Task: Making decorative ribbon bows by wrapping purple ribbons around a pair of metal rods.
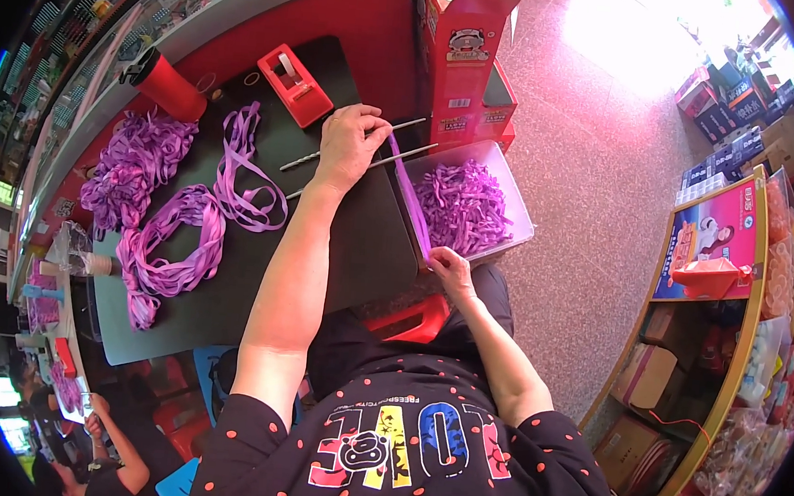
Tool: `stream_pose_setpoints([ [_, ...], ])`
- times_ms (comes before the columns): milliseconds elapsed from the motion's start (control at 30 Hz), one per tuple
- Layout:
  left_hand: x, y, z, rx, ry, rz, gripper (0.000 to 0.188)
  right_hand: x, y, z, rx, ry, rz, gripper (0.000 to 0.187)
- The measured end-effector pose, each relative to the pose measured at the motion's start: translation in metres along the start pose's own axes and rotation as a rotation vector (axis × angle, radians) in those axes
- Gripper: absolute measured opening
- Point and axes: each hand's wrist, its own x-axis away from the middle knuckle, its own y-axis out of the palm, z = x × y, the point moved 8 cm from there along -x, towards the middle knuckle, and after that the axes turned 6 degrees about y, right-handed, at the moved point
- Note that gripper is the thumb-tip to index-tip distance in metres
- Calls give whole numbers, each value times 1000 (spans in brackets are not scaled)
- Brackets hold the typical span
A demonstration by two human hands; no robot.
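A purple ribbon [410, 198] runs taut between my hands, along the table's right edge. My left hand [351, 142] pinches its upper end. That hand lies over two thin rods [403, 157] on the dark table, and whether it grips them I cannot tell. Lower down, my right hand [454, 273] pinches the other end of the ribbon, beside the near left corner of a white plastic bin [517, 185]. Many short purple ribbon pieces [464, 205] fill the bin. To the left lie a looped ribbon bundle [174, 242], a looser strand [239, 175] and a big ribbon heap [138, 167].
On the dark table [319, 289] stand a red tape dispenser [296, 88] and a red tumbler [169, 86]. Red cartons [463, 62] are stacked behind the bin. Shelving with goods [714, 366] lines the right. Another person's arm [116, 440] shows at lower left.
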Motion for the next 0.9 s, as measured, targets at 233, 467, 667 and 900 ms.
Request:
stream_pose_setpoints([
  [233, 0, 3, -2, 8, -9, -8, 14, 8, 1, 0, 2, 5, -186, 18],
  [467, 0, 5, -1, 32, -20, -11, 15, 25, -1, -51, 365, -448, -96, 14],
  [667, 0, 1, -4, 32, -30, -10, 15, 59, 7, -109, 568, -706, -160, 16],
  [900, -2, 2, -1, 30, -19, -7, 14, 71, 5, -121, 367, -741, -288, 24],
])
